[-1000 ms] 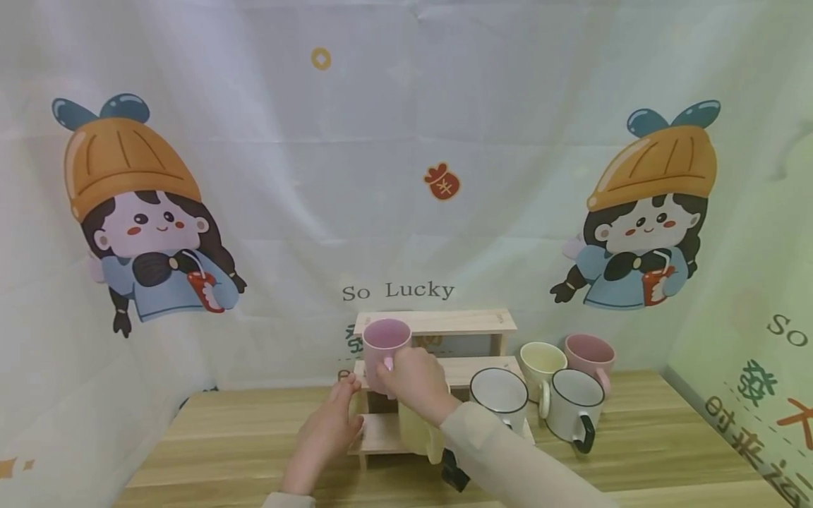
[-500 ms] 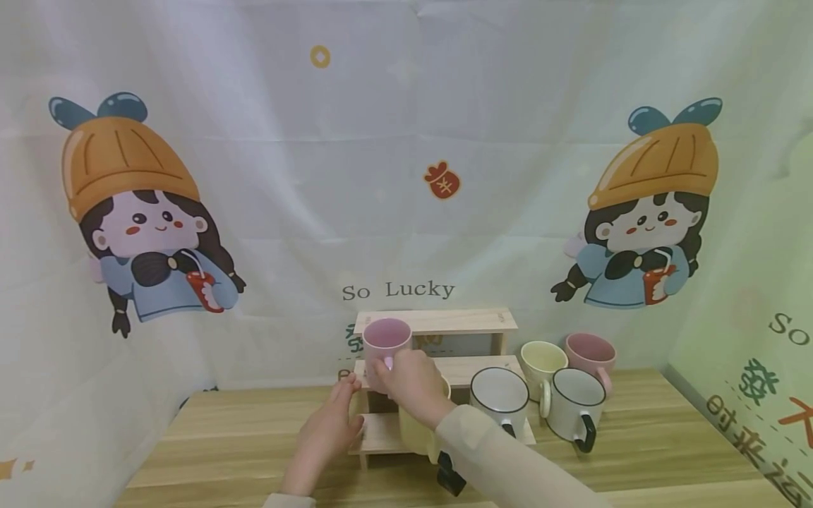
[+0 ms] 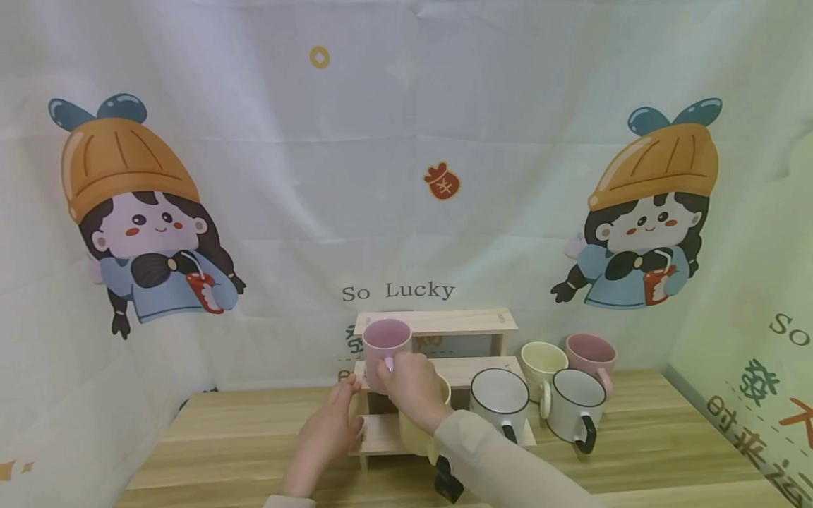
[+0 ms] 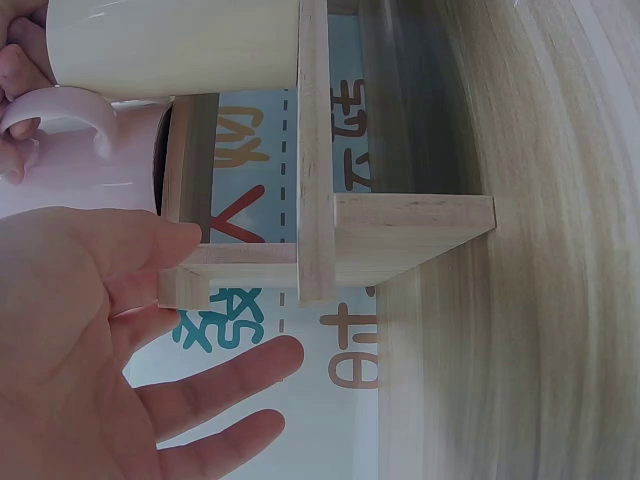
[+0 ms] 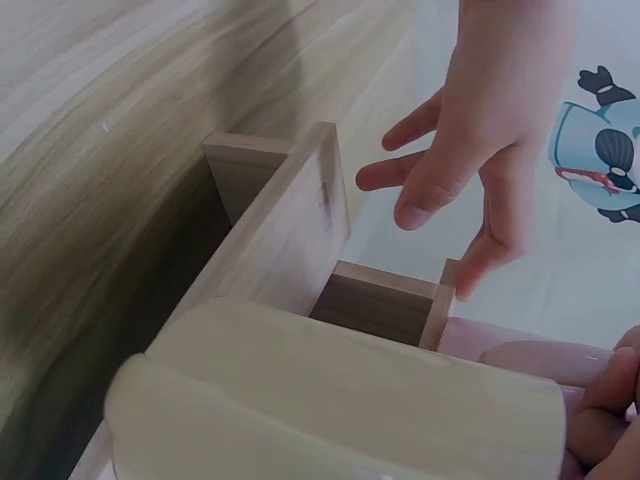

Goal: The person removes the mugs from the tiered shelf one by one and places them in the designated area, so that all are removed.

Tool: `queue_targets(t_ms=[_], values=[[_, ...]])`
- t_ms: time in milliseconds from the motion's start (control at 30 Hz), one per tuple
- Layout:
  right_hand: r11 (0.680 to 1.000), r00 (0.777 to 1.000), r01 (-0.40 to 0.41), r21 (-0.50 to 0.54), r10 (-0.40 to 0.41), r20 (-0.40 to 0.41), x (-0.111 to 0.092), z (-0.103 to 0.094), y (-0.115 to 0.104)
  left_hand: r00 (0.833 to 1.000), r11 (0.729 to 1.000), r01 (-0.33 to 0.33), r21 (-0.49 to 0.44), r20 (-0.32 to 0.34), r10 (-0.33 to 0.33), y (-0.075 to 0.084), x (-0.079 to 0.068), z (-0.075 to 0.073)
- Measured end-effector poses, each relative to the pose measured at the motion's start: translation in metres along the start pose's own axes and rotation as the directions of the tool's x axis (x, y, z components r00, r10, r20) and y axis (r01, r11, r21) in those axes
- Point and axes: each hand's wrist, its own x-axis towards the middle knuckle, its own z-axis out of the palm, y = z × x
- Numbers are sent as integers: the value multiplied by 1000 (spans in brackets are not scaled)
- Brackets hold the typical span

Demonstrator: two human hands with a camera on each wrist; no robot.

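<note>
In the head view, my right hand (image 3: 416, 388) holds the pink mug (image 3: 386, 339) by its handle, at the left end of the middle step of a wooden tiered rack (image 3: 470, 370). My left hand (image 3: 327, 427) is beside that end of the rack. The left wrist view shows its fingers spread, with one fingertip against the step's corner (image 4: 185, 285) close to the mug's base. A pale yellow mug (image 5: 340, 400) stands on the lowest step, partly hidden by my right hand. A white mug with a black rim (image 3: 500, 395) stands to its right.
Right of the rack, on the wood-grain table (image 3: 254, 430), stand a cream mug (image 3: 540, 367), a darker pink mug (image 3: 591, 353) and another black-rimmed white mug (image 3: 574, 406). A printed cloth (image 3: 286, 212) hangs behind. A black device (image 3: 448, 480) shows under my right wrist.
My right wrist has shifted very slightly to the left. The pink mug and my left hand keep their places.
</note>
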Motion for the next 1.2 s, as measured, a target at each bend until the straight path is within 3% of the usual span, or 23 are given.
queue_targets(t_ms=[633, 1200], values=[[996, 988, 70, -59, -77, -131, 0, 6, 2, 1000, 1000, -13, -9, -1, 13, -1, 0, -1], [991, 980, 135, 8, -132, -148, -1, -5, 2, 1000, 1000, -4, -9, -1, 4, 2, -2, -1]])
